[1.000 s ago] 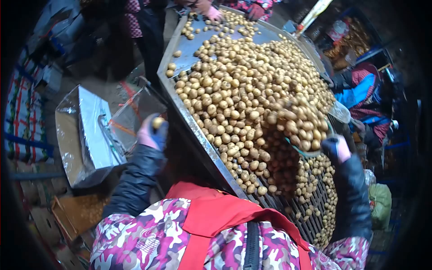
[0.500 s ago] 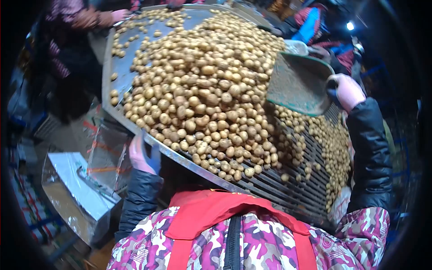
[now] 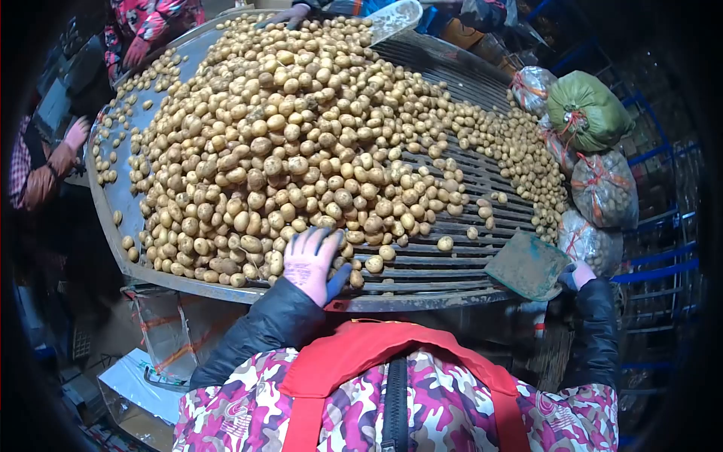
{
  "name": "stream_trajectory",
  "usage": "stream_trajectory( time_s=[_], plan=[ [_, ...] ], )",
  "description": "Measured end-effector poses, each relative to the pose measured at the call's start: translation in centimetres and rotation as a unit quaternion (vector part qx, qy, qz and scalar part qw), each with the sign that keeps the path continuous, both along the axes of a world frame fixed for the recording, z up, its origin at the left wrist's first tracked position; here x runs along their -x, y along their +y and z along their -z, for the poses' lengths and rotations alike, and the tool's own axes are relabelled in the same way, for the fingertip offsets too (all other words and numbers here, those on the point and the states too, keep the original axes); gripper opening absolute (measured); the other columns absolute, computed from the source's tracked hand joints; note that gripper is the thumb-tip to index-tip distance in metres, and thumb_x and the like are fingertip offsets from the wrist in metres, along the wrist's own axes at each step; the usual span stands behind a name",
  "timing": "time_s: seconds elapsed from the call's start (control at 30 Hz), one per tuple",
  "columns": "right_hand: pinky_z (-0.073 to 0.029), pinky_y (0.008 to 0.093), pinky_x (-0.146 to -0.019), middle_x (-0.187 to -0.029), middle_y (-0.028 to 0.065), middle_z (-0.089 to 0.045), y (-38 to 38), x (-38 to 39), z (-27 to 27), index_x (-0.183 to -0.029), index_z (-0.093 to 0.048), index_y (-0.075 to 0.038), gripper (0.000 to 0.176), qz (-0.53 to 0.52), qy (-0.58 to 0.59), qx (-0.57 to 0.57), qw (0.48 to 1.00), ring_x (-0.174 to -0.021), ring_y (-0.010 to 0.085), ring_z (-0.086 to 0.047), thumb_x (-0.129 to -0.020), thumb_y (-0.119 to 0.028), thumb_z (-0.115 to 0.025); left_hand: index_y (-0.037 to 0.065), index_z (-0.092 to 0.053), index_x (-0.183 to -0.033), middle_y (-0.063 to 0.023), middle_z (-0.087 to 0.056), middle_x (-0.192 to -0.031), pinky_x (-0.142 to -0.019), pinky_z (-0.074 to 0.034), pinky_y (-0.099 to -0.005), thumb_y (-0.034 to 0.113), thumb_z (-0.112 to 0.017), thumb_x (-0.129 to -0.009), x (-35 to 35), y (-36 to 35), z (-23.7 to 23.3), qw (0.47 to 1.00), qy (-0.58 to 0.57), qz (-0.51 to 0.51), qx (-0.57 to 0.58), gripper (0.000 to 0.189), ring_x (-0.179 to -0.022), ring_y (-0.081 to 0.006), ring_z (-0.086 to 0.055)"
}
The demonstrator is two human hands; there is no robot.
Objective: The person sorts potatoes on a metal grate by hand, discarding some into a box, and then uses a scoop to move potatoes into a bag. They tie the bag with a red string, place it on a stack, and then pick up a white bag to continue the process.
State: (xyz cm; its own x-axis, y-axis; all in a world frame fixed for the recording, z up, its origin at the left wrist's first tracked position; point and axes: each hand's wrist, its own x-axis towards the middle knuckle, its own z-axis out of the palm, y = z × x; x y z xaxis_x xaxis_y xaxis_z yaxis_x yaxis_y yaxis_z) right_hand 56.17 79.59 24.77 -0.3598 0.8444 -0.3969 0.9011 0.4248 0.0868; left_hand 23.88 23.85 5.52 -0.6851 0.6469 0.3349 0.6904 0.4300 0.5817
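A large heap of small potatoes (image 3: 294,143) covers the table (image 3: 120,177); more lie across its slatted part (image 3: 429,265). My left hand (image 3: 309,264), in a pink glove with dark fingertips, rests at the heap's near edge. Its fingers are spread and touch several potatoes without gripping any. At the right, my right hand (image 3: 577,277) is closed around the handle end of a dirty green-rimmed scoop (image 3: 530,265). No potatoes show in the scoop, which is over the table's near right corner.
Tied bags, one green (image 3: 589,111) and several clear (image 3: 604,188), line the right side. Another scoop (image 3: 395,21), pale, is at the far edge, near a co-worker's gloved hand (image 3: 295,15). Another person's hand (image 3: 77,134) shows at left. A box (image 3: 147,388) stands below left.
My left hand has gone from the table's rim onto the potatoes. My right hand has brought the scoop down from above the heap to the near right corner. The view has shifted.
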Motion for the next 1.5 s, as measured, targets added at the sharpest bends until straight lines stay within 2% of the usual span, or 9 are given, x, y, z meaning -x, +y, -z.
stream_trajectory(
  time_s=[0.1,0.2,0.4,0.5,0.8,1.07,1.2,1.33,1.5],
  plan=[
    [-0.053,0.0335,-0.066,-0.073,0.0122,-0.073,-2.0,1.9,1.2,-0.079,-0.076,-0.001,0.018,-0.065,-0.066,-0.034,0.995,-0.066,0.0191,-0.068,-0.076,-0.019,-0.076,0.006,-0.057,-0.13,-0.0211,-0.054,-0.129,-0.104,-0.037,-0.0573,0.034,-0.073,-0.08,-1.0,2.6,1.6,0.999,0.006,0.036,0.002,0.06,-0.122,-0.0407,-0.05],
    [-0.047,0.0312,-0.052,-0.061,0.0057,-0.067,-2.2,6.2,4.3,-0.073,-0.076,-0.002,0.015,-0.13,0.013,0.045,0.99,-0.052,0.0146,-0.06,-0.075,-0.016,-0.078,0.009,-0.058,-0.129,-0.0196,-0.056,-0.129,-0.103,-0.038,-0.0591,0.037,-0.071,-0.078,-1.6,4.4,2.9,0.997,-0.012,0.066,0.032,0.06,-0.123,-0.0402,-0.049],
    [-0.048,0.031,-0.054,-0.062,0.0074,-0.069,-8.1,18.7,9.2,-0.076,-0.074,0.001,0.015,-0.225,0.144,0.053,0.962,-0.054,0.013,-0.06,-0.075,-0.013,-0.077,0.014,-0.05,-0.142,-0.0196,-0.05,-0.139,-0.103,-0.037,-0.0578,0.04,-0.073,-0.081,-1.1,5.5,3.9,1.0,-0.016,0.0,0.018,0.071,-0.129,-0.0408,-0.046],
    [-0.054,0.0339,-0.065,-0.069,0.0142,-0.071,-16.2,25.5,5.0,-0.079,-0.075,0.0,0.016,-0.249,0.158,0.074,0.953,-0.065,0.0221,-0.07,-0.077,-0.016,-0.073,0.016,-0.049,-0.143,-0.0199,-0.049,-0.141,-0.102,-0.038,-0.0574,0.04,-0.075,-0.079,-0.7,5.6,3.8,1.0,-0.018,-0.019,0.014,0.073,-0.13,-0.0408,-0.046],
    [-0.054,0.046,-0.079,-0.093,0.0161,-0.072,-27.8,34.5,-5.7,-0.095,-0.075,-0.014,0.014,-0.484,0.02,-0.143,0.863,-0.091,0.0364,-0.069,-0.086,-0.022,-0.066,0.022,-0.049,-0.145,-0.017,-0.047,-0.143,-0.107,-0.033,-0.0612,0.044,-0.077,-0.074,0.0,5.3,3.8,0.999,-0.012,-0.05,0.017,0.08,-0.135,-0.0403,-0.04],
    [-0.051,0.0471,-0.078,-0.093,0.0168,-0.066,-29.7,31.8,-10.3,-0.1,-0.069,-0.011,0.014,-0.561,0.142,-0.25,0.777,-0.093,0.0385,-0.065,-0.09,-0.02,-0.063,0.017,-0.056,-0.136,-0.0155,-0.049,-0.141,-0.108,-0.032,-0.0616,0.045,-0.076,-0.076,0.0,4.7,4.0,0.996,-0.005,-0.084,0.009,0.07,-0.135,-0.0399,-0.04],
    [-0.05,0.0463,-0.079,-0.092,0.0166,-0.066,-25.5,28.5,-9.1,-0.099,-0.069,-0.01,0.014,-0.532,0.173,-0.275,0.782,-0.094,0.0381,-0.064,-0.089,-0.018,-0.066,0.011,-0.057,-0.132,-0.0155,-0.052,-0.137,-0.109,-0.032,-0.058,0.041,-0.075,-0.077,-0.1,4.0,4.3,0.997,0.005,-0.076,-0.018,0.065,-0.133,-0.0382,-0.043],
    [-0.052,0.0455,-0.077,-0.089,0.0196,-0.07,-19.5,22.4,-5.8,-0.094,-0.072,-0.005,0.015,-0.423,0.197,-0.186,0.865,-0.088,0.0402,-0.067,-0.085,-0.018,-0.071,0.006,-0.064,-0.115,-0.0168,-0.069,-0.101,-0.081,-0.054,-0.0453,0.018,-0.071,-0.084,3.4,-0.7,0.8,0.993,0.011,-0.048,-0.105,0.033,-0.093,-0.037,-0.066],
    [-0.054,0.0352,-0.075,-0.084,0.0177,-0.072,-16.5,11.6,0.6,-0.095,-0.072,0.002,0.017,-0.255,0.251,-0.076,0.931,-0.078,0.0267,-0.07,-0.086,-0.012,-0.07,0.006,-0.066,-0.117,-0.0173,-0.069,-0.107,-0.089,-0.051,-0.0442,0.014,-0.071,-0.086,13.0,-6.0,-2.1,0.955,0.123,-0.255,-0.091,0.032,-0.1,-0.0358,-0.064]
  ],
)
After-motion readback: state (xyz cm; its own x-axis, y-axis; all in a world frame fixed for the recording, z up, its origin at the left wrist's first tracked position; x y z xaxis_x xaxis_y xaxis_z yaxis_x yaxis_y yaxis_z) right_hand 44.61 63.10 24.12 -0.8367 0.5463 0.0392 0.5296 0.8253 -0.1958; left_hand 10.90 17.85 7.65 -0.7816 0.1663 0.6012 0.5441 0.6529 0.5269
